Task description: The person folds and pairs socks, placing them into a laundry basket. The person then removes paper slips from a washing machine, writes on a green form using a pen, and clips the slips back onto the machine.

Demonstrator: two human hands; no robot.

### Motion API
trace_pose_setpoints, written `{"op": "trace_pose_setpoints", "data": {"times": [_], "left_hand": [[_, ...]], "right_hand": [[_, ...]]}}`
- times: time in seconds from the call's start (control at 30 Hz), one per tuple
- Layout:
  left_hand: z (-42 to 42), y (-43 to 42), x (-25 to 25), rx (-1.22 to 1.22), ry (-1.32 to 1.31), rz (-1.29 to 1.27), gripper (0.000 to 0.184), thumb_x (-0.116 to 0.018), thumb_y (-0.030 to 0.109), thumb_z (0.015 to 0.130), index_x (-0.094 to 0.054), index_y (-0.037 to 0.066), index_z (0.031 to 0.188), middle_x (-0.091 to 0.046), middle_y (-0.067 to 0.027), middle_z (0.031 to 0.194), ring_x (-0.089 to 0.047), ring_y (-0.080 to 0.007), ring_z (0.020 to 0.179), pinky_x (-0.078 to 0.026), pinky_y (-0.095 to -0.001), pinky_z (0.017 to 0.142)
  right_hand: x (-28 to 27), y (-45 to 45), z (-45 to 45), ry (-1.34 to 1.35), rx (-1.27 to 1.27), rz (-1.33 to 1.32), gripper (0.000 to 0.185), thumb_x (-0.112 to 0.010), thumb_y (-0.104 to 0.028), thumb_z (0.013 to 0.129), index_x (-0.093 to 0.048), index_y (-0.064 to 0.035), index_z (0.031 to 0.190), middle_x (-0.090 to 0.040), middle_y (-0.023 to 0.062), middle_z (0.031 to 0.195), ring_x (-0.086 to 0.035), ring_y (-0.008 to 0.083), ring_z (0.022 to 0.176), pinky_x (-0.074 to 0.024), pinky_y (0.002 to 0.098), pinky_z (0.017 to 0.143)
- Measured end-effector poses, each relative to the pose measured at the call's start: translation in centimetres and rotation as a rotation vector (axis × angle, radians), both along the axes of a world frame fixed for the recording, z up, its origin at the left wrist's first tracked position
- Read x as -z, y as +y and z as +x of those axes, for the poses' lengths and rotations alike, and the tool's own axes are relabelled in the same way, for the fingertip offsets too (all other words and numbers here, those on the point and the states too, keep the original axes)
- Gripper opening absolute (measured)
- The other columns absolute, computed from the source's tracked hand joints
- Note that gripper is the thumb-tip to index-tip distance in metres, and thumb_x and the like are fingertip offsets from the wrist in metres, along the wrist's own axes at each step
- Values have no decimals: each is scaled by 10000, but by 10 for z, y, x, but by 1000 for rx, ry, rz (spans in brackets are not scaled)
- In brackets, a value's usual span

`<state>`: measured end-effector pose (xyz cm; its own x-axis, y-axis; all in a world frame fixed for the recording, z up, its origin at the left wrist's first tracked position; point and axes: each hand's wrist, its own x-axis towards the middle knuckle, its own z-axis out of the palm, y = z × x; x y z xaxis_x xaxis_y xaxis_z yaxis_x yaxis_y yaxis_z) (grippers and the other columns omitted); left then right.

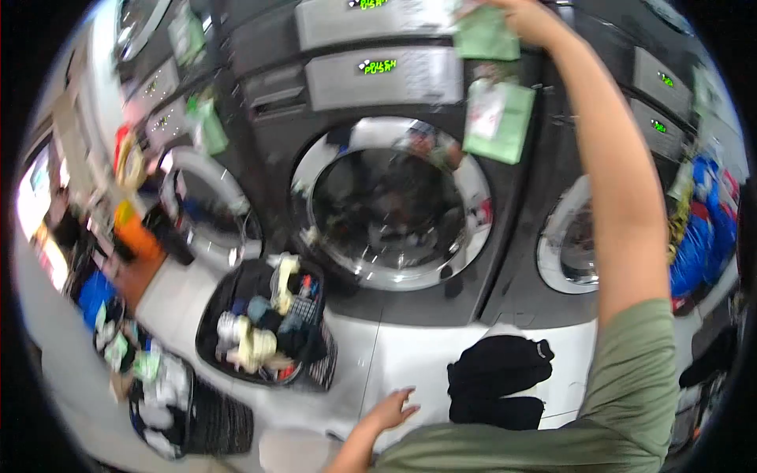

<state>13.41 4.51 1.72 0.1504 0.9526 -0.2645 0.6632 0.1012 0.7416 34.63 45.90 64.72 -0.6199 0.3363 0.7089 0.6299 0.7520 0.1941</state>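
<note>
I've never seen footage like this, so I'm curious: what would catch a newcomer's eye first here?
The big round machine door at the centre, ringed in shiny silver, likely stands out first. Up and to its right, the right hand is raised at a green sheet. Below the door, to the left, a dark basket holds a jumble of clothes.

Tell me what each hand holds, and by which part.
Left hand: nothing. Right hand: at the top of the upper green slip; whether its grip is closed there cannot be told, with the picture's edge so close.
</note>
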Motion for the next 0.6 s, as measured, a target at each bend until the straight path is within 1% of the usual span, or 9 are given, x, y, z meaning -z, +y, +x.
{"op": "trace_pose_setpoints", "data": {"times": [0.07, 0.1, 0.13, 0.17, 0.2, 0.23, 0.37, 0.47, 0.6], "left_hand": [[2, 2, 10, -2, -4, 12, 616, -630, 389, 943, -451, 51, 1425, -560, -265, 1293, -585, -400, 1154, -486, -450, 970], [5, -2, 8, -10, 18, 12, 612, -623, 385, 948, -438, 62, 1434, -552, -261, 1305, -575, -411, 1166, -479, -454, 981], [5, -7, -1, -26, 19, 18, 611, -612, 392, 956, -427, 72, 1442, -557, -246, 1290, -582, -409, 1145, -481, -460, 965], [4, -10, -8, -32, 33, 31, 610, -601, 398, 964, -415, 81, 1450, -562, -231, 1275, -590, -406, 1125, -483, -466, 950], [4, -11, -8, -39, 33, 6, 608, -601, 397, 964, -416, 82, 1449, -560, -227, 1280, -588, -408, 1131, -482, -470, 952], [3, -10, -9, -32, 38, -12, 605, -600, 396, 964, -417, 84, 1448, -558, -223, 1285, -585, -409, 1136, -481, -474, 954], [2, -9, -10, 20, 73, -74, 612, -611, 397, 956, -420, 85, 1446, -552, -219, 1295, -581, -414, 1145, -475, -485, 963], [1, -9, -11, 40, 101, -108, 624, -621, 402, 948, -419, 84, 1446, -549, -217, 1301, -582, -415, 1146, -474, -484, 966], [2, -10, -11, 59, 116, -152, 632, -633, 404, 937, -422, 93, 1446, -543, -213, 1314, -583, -413, 1154, -481, -488, 962]], "right_hand": [[-58, 143, 29, -455, -106, 395, 424, -546, -157, 918, -613, -135, 1337, -616, 145, 1319, -579, 233, 1191, -458, 393, 1017], [-78, 240, 37, -698, -106, 864, 401, -533, -220, 940, -628, -109, 1314, -591, 133, 1376, -550, 226, 1284, -438, 413, 1066], [-62, 208, 28, -492, -694, 361, 552, -612, -128, 852, -553, -100, 1401, -568, 145, 1405, -524, 259, 1311, -404, 391, 1091], [-55, 159, 24, -408, -585, 255, 574, -607, -118, 841, -541, -111, 1412, -560, 153, 1412, -518, 268, 1316, -399, 382, 1092], [-39, 90, 17, -226, -222, 200, 597, -602, -109, 830, -530, -122, 1423, -551, 161, 1418, -512, 278, 1321, -394, 373, 1093], [-28, 50, 9, -175, -109, 179, 620, -598, -99, 820, -518, -133, 1434, -543, 169, 1425, -506, 287, 1327, -389, 364, 1094], [-6, -6, -6, -127, 20, 164, 695, -594, -76, 799, -476, -194, 1474, -495, 200, 1465, -474, 321, 1354, -369, 342, 1102], [4, -36, -17, -103, 135, 97, 717, -605, -83, 801, -447, -195, 1492, -476, 198, 1482, -457, 323, 1368, -356, 344, 1113], [-5, -15, -14, -153, -3, 86, 761, -579, -41, 760, -441, -177, 1495, -463, 210, 1489, -452, 328, 1369, -334, 344, 1130]]}}
